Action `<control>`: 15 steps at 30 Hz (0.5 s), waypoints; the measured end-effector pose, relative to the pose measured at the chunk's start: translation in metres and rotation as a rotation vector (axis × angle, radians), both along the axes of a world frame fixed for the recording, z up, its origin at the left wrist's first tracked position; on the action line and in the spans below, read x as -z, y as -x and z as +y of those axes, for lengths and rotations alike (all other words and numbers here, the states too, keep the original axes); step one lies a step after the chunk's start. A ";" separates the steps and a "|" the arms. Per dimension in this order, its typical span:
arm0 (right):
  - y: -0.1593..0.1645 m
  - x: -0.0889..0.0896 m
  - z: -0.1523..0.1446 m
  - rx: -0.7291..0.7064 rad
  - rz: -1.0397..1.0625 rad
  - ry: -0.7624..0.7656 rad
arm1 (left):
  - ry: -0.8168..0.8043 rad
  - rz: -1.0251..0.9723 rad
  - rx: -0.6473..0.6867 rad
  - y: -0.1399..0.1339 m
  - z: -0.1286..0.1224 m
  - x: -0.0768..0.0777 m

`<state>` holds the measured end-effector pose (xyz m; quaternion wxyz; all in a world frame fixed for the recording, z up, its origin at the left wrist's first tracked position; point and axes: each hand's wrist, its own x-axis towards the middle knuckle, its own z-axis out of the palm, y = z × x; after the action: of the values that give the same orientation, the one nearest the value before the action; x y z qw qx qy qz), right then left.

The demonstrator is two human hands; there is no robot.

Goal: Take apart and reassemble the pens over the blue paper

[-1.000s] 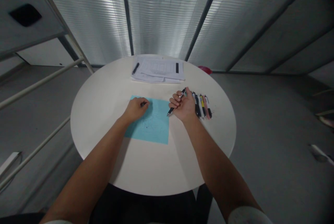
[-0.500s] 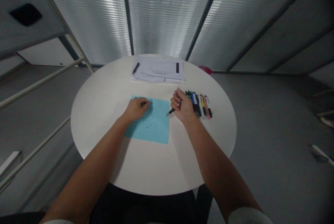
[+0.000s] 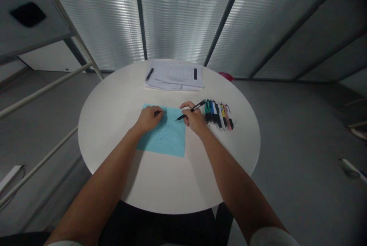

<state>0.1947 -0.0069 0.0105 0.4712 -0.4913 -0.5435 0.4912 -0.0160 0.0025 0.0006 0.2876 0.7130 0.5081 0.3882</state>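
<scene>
Slatted blinds stand beyond the faintly marked blue sheet; a round white table lies under the sheet; papers are stacked beyond it; the left hand curls over its left part, closed on a small dark object; the right hand, fingers bent, grasps a slim black pen slanting across its right edge.

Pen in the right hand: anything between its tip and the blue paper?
Nothing visible. The pen slants tip-down over the blue paper, upper right; the left hand sits farther left. Can't tell if the tip touches.
</scene>
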 end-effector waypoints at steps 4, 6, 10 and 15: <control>-0.003 0.006 -0.002 -0.049 -0.139 -0.064 | 0.012 0.228 0.020 0.001 0.000 -0.001; -0.004 0.009 -0.002 -0.049 -0.193 -0.103 | 0.003 0.279 0.022 0.001 0.000 -0.002; -0.004 0.011 -0.001 -0.076 -0.250 -0.140 | 0.004 0.306 0.017 0.001 0.000 -0.002; -0.005 0.007 -0.002 -0.078 -0.338 -0.193 | 0.004 0.312 0.024 0.001 0.000 -0.003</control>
<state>0.1992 -0.0091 0.0035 0.3989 -0.4978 -0.6780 0.3652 -0.0170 0.0022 0.0035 0.2111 0.7703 0.5387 0.2681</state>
